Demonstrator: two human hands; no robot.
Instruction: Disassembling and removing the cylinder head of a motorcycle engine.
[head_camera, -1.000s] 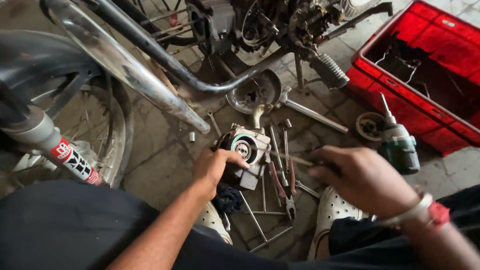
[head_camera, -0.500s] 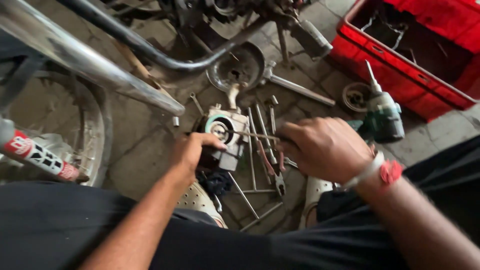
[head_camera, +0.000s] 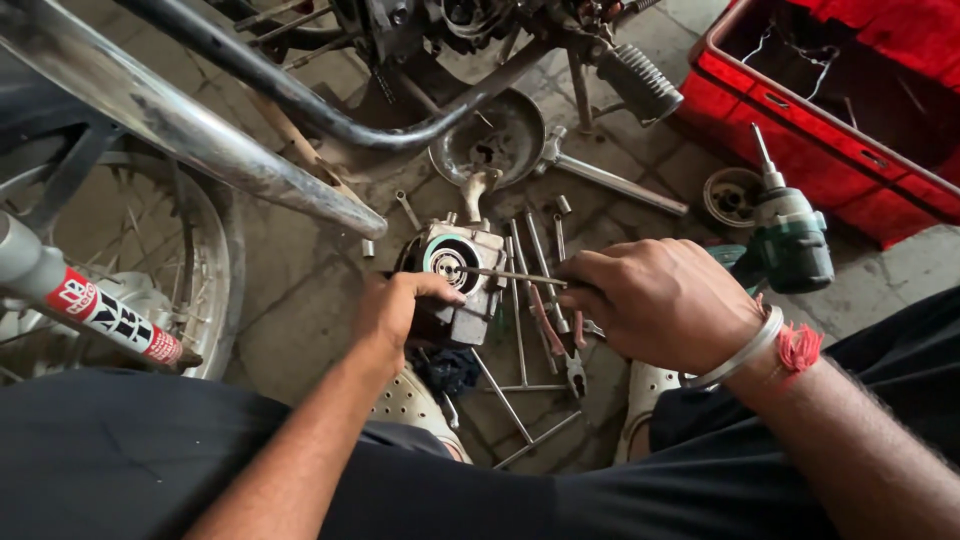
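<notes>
Paved floor: scattered wrenches, drill, red crate around gripped carburetor.

Dim, soft daylight from upper right, sharp centre, wide-angle bending at edges, little glare.

Grey paved floor, red crate at right, dim daylight

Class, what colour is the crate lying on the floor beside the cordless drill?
Red. The crate shows best in the head view, at upper right, behind the dark green cordless drill.
</notes>
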